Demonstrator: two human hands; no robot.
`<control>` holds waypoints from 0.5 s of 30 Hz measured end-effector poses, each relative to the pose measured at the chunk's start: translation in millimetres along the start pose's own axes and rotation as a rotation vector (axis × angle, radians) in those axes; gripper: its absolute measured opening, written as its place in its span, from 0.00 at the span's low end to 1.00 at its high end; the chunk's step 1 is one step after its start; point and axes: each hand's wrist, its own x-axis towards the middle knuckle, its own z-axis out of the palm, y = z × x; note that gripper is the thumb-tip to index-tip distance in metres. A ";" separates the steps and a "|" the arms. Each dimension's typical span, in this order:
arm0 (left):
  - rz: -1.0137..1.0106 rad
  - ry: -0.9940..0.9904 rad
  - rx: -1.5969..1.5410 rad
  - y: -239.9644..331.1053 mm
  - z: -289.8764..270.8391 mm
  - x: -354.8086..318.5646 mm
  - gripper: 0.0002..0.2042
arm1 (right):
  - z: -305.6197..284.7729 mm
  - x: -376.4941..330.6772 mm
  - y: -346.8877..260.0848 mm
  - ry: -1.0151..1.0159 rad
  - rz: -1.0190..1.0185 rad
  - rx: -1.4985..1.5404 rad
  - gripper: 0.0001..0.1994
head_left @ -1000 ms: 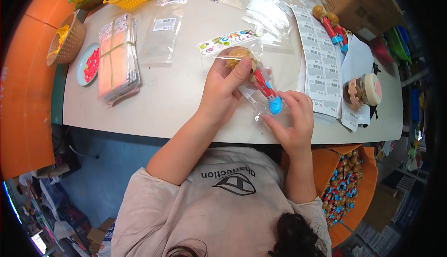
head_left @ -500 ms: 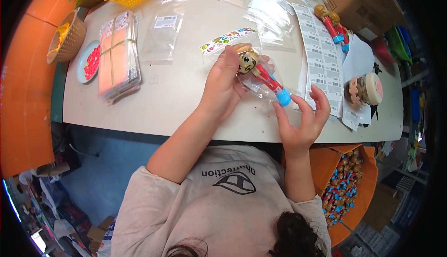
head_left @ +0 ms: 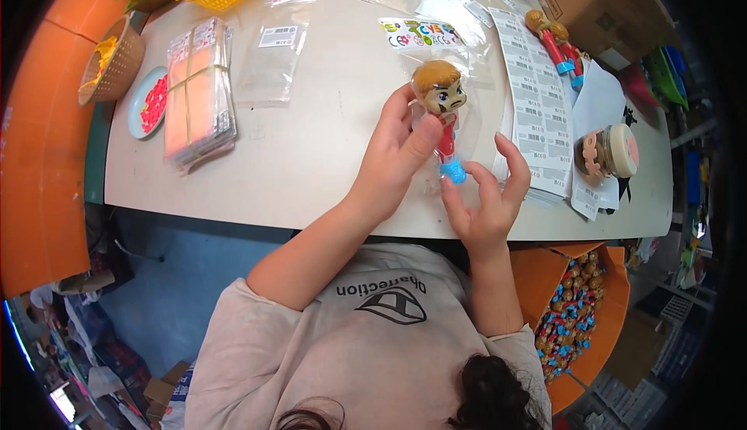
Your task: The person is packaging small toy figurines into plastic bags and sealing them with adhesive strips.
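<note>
A toy figure (head_left: 439, 84) with a big brown-haired head, red body and blue base stands nearly upright inside a clear plastic bag with a colourful printed header (head_left: 420, 33). My left hand (head_left: 391, 157) grips it through the bag, thumb across the front of the body and fingers behind. Down at the blue base, my right hand (head_left: 484, 216) pinches with thumb and index finger, its other fingers raised and apart. Both hands are above the near part of the white table (head_left: 257, 165).
To the left lie a banded stack of bags (head_left: 198, 95), a blue plate (head_left: 140, 103) of small pink pieces and a tan basket (head_left: 113, 64). Label sheets (head_left: 537, 103) and a lidded jar (head_left: 611, 150) are at right. An orange bin (head_left: 615, 298) holds many similar figures.
The bagged toy figure has turned from a slant to nearly upright, its head shifting right. My left hand has moved right, its thumb now over the body; my right hand has shifted slightly left.
</note>
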 end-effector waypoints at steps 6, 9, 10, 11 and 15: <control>-0.003 -0.041 0.046 -1.7 2.8 1.8 0.22 | 3.8 5.3 -7.4 0.002 0.031 0.127 0.13; -0.042 -0.067 -0.250 -8.6 -2.0 1.7 0.19 | 0.2 6.6 -7.7 -0.094 0.184 0.401 0.15; -0.104 -0.073 -0.403 -10.1 -4.2 1.4 0.18 | -1.8 6.3 -7.9 -0.216 0.319 0.596 0.15; -0.106 -0.075 -0.404 -11.8 -7.4 1.9 0.18 | -2.1 9.0 -13.9 -0.218 0.444 0.745 0.16; -0.110 -0.074 -0.421 -3.8 -19.2 3.0 0.19 | -3.4 6.0 -15.0 -0.122 0.741 1.073 0.18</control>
